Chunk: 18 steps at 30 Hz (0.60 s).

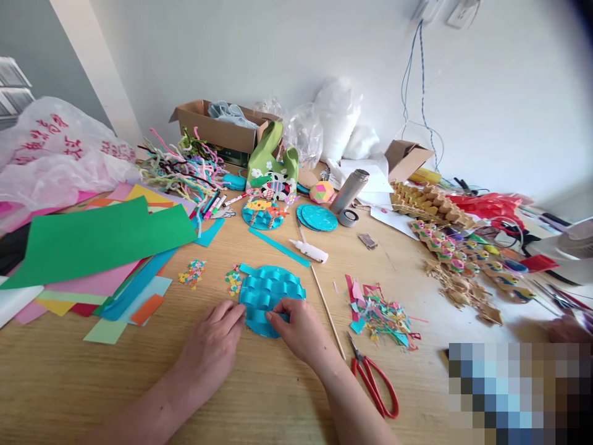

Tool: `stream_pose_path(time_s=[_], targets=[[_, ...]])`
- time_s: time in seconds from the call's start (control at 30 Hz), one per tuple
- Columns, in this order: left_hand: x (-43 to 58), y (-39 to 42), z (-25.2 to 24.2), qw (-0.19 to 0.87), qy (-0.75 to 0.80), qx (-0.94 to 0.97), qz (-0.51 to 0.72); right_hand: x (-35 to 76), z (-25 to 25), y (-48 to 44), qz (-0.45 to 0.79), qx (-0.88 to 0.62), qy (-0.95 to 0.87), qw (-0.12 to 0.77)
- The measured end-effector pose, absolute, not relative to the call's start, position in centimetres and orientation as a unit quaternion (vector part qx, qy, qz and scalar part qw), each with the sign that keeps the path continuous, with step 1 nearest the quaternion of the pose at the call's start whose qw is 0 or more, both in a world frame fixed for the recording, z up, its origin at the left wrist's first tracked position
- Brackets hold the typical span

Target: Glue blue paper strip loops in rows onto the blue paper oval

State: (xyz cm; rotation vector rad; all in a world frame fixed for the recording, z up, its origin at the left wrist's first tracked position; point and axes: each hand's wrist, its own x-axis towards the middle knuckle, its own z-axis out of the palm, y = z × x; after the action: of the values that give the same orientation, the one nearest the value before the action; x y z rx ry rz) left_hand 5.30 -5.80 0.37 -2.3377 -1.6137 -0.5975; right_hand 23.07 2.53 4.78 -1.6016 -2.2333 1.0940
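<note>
On the table before me lies a round blue paper disc (259,302) with curved strips raised in rows like scales. At its left edge, my left hand (217,337) has its fingers closed on the rim, thumb mostly hidden. Thumb and index finger of my right hand (303,330) pinch a blue paper strip at the disc's lower right. Small piles of colourful paper dots (192,273) sit to the left. A thin wooden stick (328,312) and red-handled scissors (374,383) lie right of the disc.
Coloured paper sheets (102,241) cover the left side. Behind the disc are a white glue bottle (311,251), blue discs (319,217), a decorated blue disc (262,215) and a metal flask (350,191). Paper scraps (384,318) lie right; another person's hand (569,327) shows at far right.
</note>
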Motion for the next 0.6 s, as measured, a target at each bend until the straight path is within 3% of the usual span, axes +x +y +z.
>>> stream_pose_path(time_s=[0.6], targets=[[5.0, -6.2, 1.2, 0.077, -0.562, -0.763, -0.31, 23.1, 4.7, 2.5, 0.352, -0.544, -0.756, 0.095]])
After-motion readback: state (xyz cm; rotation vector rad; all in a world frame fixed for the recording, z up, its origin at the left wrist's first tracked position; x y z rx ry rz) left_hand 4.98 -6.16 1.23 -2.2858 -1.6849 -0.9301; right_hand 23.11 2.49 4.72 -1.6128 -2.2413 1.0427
